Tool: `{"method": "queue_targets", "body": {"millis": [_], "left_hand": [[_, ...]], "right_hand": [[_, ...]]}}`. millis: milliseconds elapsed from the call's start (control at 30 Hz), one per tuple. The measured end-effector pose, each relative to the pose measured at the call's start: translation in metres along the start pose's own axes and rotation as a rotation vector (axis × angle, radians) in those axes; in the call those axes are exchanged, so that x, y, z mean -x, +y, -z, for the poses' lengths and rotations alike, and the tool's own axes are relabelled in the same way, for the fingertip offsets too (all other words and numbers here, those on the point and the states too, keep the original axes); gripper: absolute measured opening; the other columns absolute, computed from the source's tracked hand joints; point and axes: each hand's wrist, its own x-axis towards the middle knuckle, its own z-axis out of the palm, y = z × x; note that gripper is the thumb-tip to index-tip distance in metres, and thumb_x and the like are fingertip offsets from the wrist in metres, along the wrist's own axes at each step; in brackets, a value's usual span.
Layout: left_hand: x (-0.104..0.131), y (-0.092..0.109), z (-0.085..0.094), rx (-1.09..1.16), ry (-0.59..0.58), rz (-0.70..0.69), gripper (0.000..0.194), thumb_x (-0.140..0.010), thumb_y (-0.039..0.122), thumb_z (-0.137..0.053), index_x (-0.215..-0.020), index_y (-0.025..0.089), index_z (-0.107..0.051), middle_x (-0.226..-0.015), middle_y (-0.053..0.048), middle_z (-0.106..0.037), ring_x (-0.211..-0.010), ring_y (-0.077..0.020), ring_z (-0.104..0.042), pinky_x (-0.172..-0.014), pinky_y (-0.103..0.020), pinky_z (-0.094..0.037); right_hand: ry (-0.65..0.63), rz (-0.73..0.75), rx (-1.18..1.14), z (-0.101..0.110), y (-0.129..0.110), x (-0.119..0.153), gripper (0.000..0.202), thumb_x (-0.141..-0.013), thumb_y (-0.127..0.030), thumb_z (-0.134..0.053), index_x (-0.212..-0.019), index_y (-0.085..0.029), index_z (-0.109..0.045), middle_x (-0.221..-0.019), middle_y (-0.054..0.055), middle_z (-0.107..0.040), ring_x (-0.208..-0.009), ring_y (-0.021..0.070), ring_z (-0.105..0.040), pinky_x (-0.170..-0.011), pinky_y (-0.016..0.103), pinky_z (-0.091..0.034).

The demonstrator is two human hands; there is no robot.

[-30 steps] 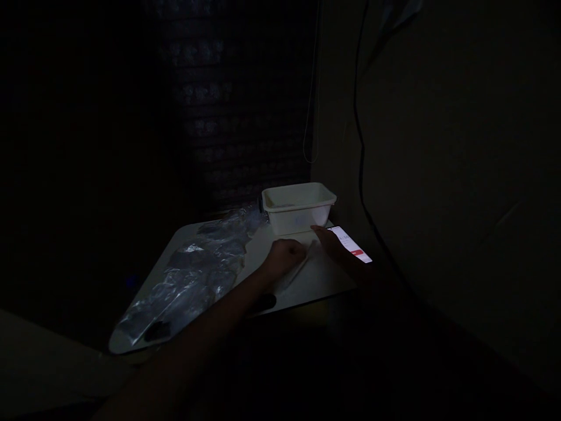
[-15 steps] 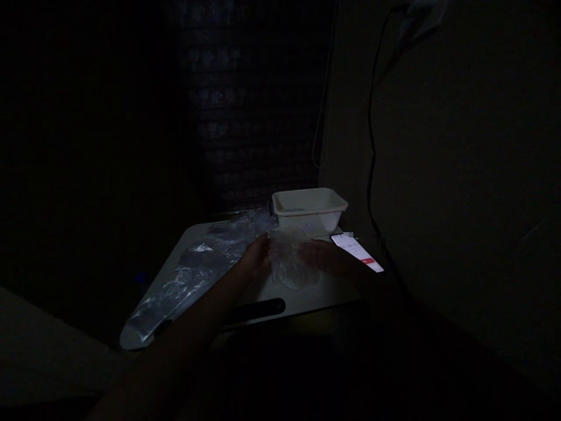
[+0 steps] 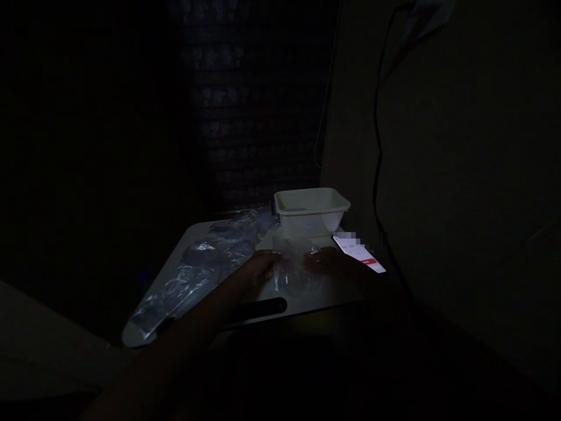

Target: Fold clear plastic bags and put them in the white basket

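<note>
Between my hands, over the front part of a small white table (image 3: 324, 293), is a clear plastic bag (image 3: 298, 275). My left hand (image 3: 263, 264) grips its left edge with the fingers closed. On the other side my right hand (image 3: 323, 261) is closed on the bag's right edge; that hand is very dark and partly behind the film. Whether anything is inside the bag I cannot make out. To the left, a heap of crumpled clear plastic (image 3: 197, 266) covers much of the tabletop.
A white rectangular tub (image 3: 312, 221) stands at the back of the table. At the right edge lies a lit phone (image 3: 360, 254). A dark cable (image 3: 376, 152) hangs down the right wall. A black slot (image 3: 263, 307) runs along the table's front. The room is very dark.
Both hands have come down and slightly nearer with the bag, which now shows sharper folds. The tub, phone and plastic heap stay in place.
</note>
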Motion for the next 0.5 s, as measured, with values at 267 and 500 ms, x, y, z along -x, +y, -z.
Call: {"method": "queue_targets", "body": {"millis": [267,500], "left_hand": [[-0.001,-0.005,-0.001,-0.03,0.057,0.003,0.009,-0.061,0.005,-0.051,-0.055,0.012,-0.054,-0.051,-0.003,-0.059,-0.041,-0.0067,-0.05,-0.037,-0.014,-0.034],[-0.002,-0.001,0.003,-0.027,0.076,-0.041,0.012,-0.063,0.004,-0.045,-0.056,0.013,-0.051,-0.045,0.0,-0.055,-0.035,-0.0055,-0.047,-0.035,-0.014,-0.032]], "right_hand": [[0.066,-0.095,0.002,-0.009,-0.008,0.003,0.013,-0.068,-0.017,-0.051,-0.077,-0.013,-0.059,-0.071,0.006,-0.063,-0.069,0.0153,-0.059,-0.07,0.032,-0.044],[0.057,0.025,0.099,-0.008,-0.008,0.008,0.02,-0.068,-0.022,-0.051,-0.085,-0.015,-0.057,-0.075,0.004,-0.062,-0.069,0.0122,-0.057,-0.066,0.028,-0.044]]}}
